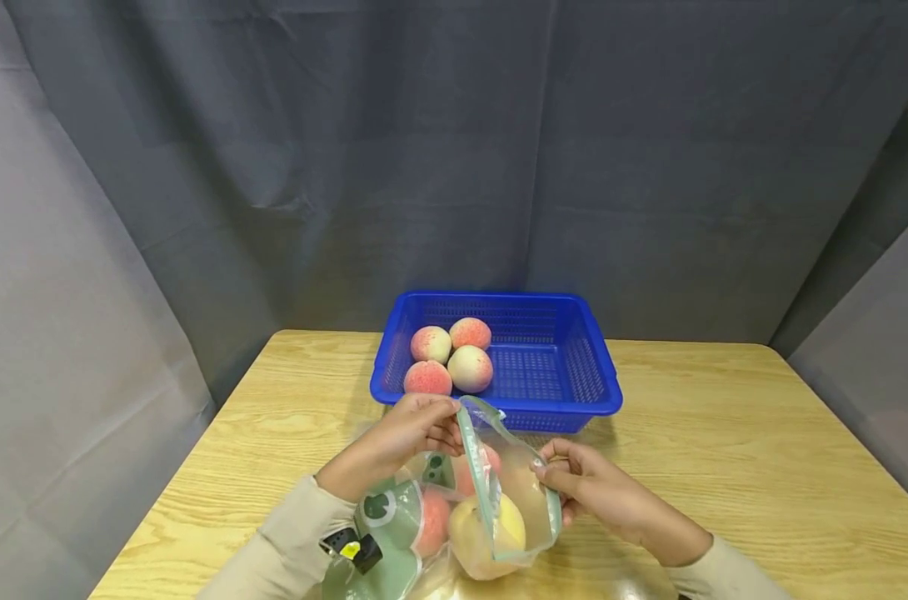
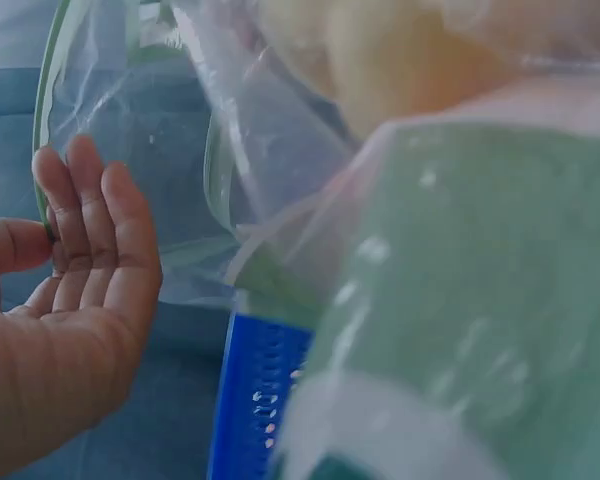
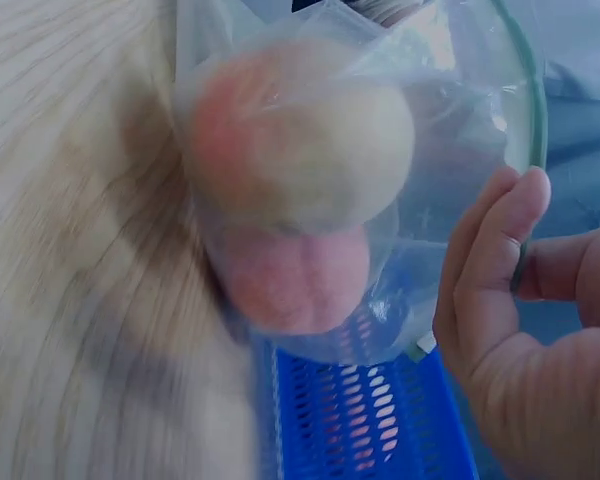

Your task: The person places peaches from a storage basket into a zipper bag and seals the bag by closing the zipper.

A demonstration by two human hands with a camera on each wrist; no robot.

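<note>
A clear zip bag (image 1: 529,500) with a pale green rim is held mouth up above the table. My left hand (image 1: 420,433) pinches the left part of the rim between thumb and finger. My right hand (image 1: 596,487) pinches the rim on the opposite side, so the mouth gapes. Inside the bag, a large yellowish peach (image 1: 472,537) and pink ones show through the plastic; in the right wrist view, two peaches appear, a pale one (image 3: 310,130) above a pink one (image 3: 300,280). Green cartoon print (image 1: 382,533) with a round eye covers the plastic at the left.
Behind the bag stands a blue slotted basket (image 1: 607,400) with several peaches (image 1: 427,379) grouped in its left half. Beneath lies a light wood table (image 1: 709,433). Grey cloth (image 1: 454,167) hangs at the back and sides.
</note>
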